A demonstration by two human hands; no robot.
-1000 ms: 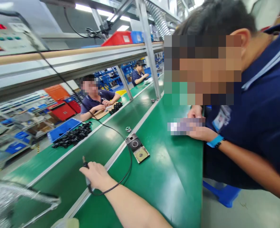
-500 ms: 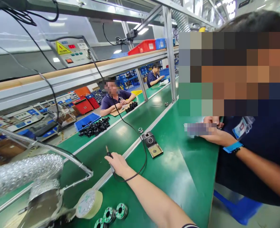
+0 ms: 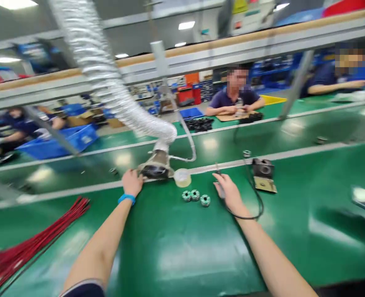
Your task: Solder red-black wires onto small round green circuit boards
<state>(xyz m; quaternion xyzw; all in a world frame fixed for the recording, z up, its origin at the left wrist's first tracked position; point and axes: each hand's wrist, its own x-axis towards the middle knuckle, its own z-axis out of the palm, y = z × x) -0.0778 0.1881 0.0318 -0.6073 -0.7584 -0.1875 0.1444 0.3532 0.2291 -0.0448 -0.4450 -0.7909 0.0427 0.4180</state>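
My right hand is closed round a soldering iron, its tip pointing away from me and its black cord looping beside my wrist. My left hand has its fingers curled at the left rim of a fume extraction hood; the fingertips are partly hidden. A roll of clear tape stands right of the hood. Between my hands lie three round metal parts with green ring tops. Right of the iron sits a soldering iron stand with a yellow sponge tray.
A silver flexible duct runs down to the hood. Red wires lie bundled at left. Another round part sits behind the stand. A metal rail crosses the green bench. Across it, a person works near black parts.
The view has swung left, bringing my left hand, the hood and the red wires into sight. The nearby person at right has left the view. My right hand still holds the soldering iron.
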